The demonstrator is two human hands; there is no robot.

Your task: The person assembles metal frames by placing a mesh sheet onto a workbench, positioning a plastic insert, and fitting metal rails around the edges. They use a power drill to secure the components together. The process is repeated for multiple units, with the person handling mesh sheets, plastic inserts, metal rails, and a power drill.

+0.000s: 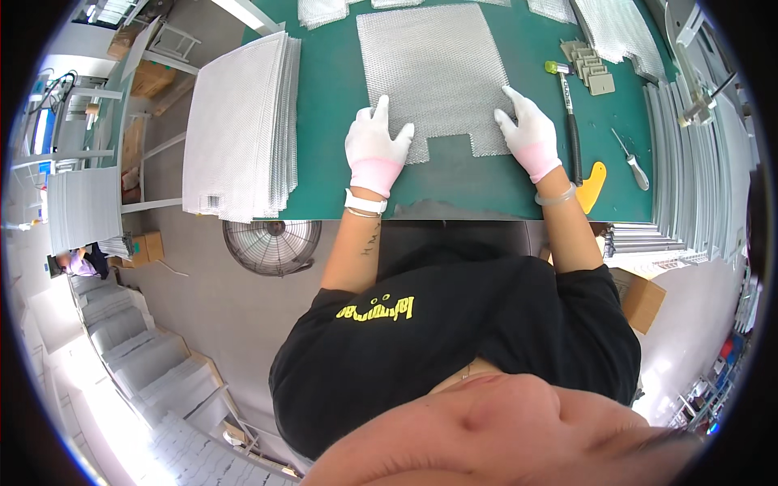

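A silvery mesh sheet [436,73] with a notch cut in its near edge lies flat on the green table [454,180]. My left hand [375,146], in a white glove with a pink cuff, rests at the sheet's near left edge, fingers spread. On the opposite side my right hand [529,134], gloved alike, touches the right edge with index finger and thumb stretched apart. Neither hand is closed around the sheet. Just right of my right hand lie a hammer [570,121] with a black grip and a yellow scraper [593,188].
A tall stack of mesh sheets [235,130] stands at the table's left. A screwdriver [630,158] and several beige plates [587,66] lie on the right, before upright panels [689,162]. More mesh pieces [620,32] lie along the far side. A floor fan [274,247] stands below.
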